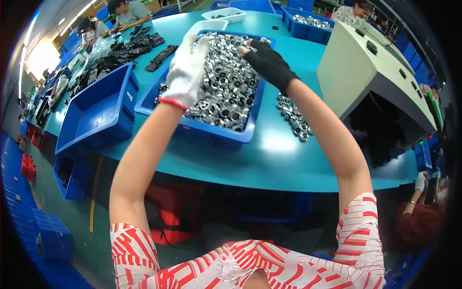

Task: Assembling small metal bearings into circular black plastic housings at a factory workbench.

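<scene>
A large blue bin on the teal table is heaped with small shiny metal ring-shaped parts, several with dark centres. My left hand, in a white glove with a red cuff, lies over the bin's left side, fingers stretched out along the parts. Over the far right corner is my right hand, in a black fingerless glove. Its thumb and a fingertip show bent toward the parts, a little apart, with nothing visible between them. The other right fingers are hidden. A loose cluster of similar metal parts lies right of the bin.
A blue bin stands at left, near black plastic parts. White trays and another blue bin of metal parts are at the far side. A pale machine housing stands at right. Other people sit around the table.
</scene>
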A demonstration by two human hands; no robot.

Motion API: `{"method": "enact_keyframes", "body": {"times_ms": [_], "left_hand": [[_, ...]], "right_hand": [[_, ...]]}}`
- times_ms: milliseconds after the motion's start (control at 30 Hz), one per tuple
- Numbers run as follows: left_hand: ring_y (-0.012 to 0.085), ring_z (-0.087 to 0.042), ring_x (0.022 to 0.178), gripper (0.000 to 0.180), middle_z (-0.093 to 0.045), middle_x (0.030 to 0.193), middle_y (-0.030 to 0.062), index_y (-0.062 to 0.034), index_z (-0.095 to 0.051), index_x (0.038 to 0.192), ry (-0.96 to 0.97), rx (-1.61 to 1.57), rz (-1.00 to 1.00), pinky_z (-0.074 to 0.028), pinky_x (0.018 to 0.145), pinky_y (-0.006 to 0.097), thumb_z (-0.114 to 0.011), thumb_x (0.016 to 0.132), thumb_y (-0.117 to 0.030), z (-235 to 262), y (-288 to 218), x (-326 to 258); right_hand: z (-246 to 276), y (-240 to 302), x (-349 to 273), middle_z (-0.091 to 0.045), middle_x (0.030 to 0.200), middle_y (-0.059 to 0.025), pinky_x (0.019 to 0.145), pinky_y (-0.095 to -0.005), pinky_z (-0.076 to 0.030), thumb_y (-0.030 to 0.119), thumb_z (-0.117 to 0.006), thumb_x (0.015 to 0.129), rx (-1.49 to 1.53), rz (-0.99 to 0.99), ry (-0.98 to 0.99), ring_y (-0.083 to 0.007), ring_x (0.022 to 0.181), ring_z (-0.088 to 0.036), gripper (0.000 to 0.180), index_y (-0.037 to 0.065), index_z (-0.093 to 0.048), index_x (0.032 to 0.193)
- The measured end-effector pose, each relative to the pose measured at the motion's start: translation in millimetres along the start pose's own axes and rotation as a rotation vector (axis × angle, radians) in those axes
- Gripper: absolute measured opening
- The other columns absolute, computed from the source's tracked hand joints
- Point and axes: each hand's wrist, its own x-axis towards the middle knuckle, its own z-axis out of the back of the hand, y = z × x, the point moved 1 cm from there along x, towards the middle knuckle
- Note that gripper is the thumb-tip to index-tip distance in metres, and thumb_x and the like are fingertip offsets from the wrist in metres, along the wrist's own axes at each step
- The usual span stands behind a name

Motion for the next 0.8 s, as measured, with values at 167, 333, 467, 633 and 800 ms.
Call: {"method": "enact_keyframes", "body": {"times_ms": [167, 333, 467, 633, 800], "left_hand": [[0.0368, -0.051, 0.118, 0.055, -0.053, 0.128, 0.0224, -0.006, -0.049, 0.129, -0.045, 0.494, 0.048, -0.039, 0.099, 0.04, -0.046, 0.093, -0.047, 39.1, 80.7, 78.6], [0.0361, -0.048, 0.122, 0.061, -0.05, 0.133, 0.0205, -0.0093, -0.047, 0.133, 0.132, 0.658, -0.138, -0.036, 0.102, 0.04, -0.042, 0.092, -0.054, 25.3, 106.0, 109.5], [0.0371, -0.053, 0.114, 0.062, -0.056, 0.123, 0.0201, -0.0129, -0.055, 0.122, 0.338, 0.899, -0.009, -0.041, 0.096, 0.044, -0.034, 0.091, -0.061, 2.3, 101.9, 123.3], [0.035, -0.057, 0.111, 0.07, -0.061, 0.117, 0.0215, -0.0048, -0.06, 0.117, 0.421, 0.871, -0.065, -0.039, 0.099, 0.043, -0.026, 0.092, -0.06, 18.4, 98.6, 129.2], [0.0327, -0.058, 0.11, 0.074, -0.061, 0.119, 0.0198, -0.0022, -0.059, 0.119, 0.558, 0.818, 0.105, -0.039, 0.097, 0.039, -0.024, 0.09, -0.061, 15.0, 73.7, 104.3]], "right_hand": [[-54.3, -7.6, 93.0, -0.044, 0.135, -0.0267, 0.105, -0.0408, -0.035, 0.067, -0.045, 0.082, -0.28, 0.047, 0.099, -0.0374, 0.125, -0.045, 0.084, -0.002, -0.047, 0.13], [-61.7, -34.9, 146.6, -0.049, 0.133, -0.0235, 0.105, -0.0417, -0.034, 0.076, -0.034, 0.082, -0.462, -0.176, 0.297, -0.0358, 0.126, -0.045, 0.089, 0.002, -0.048, 0.131], [-76.6, -51.9, 152.3, -0.055, 0.125, -0.022, 0.099, -0.0431, -0.039, 0.075, -0.029, 0.085, -0.53, -0.145, 0.414, -0.0349, 0.118, -0.053, 0.081, 0.009, -0.054, 0.125], [-83.6, -37.7, 151.5, -0.053, 0.13, -0.0205, 0.102, -0.0428, -0.038, 0.069, -0.03, 0.088, -0.419, -0.125, 0.519, -0.0356, 0.121, -0.051, 0.077, 0.007, -0.059, 0.122], [-94.1, -33.2, 117.9, -0.061, 0.112, -0.0192, 0.093, -0.0436, -0.041, 0.07, -0.023, 0.09, -0.461, 0.017, 0.524, -0.0347, 0.107, -0.058, 0.076, 0.007, -0.056, 0.116]]}}
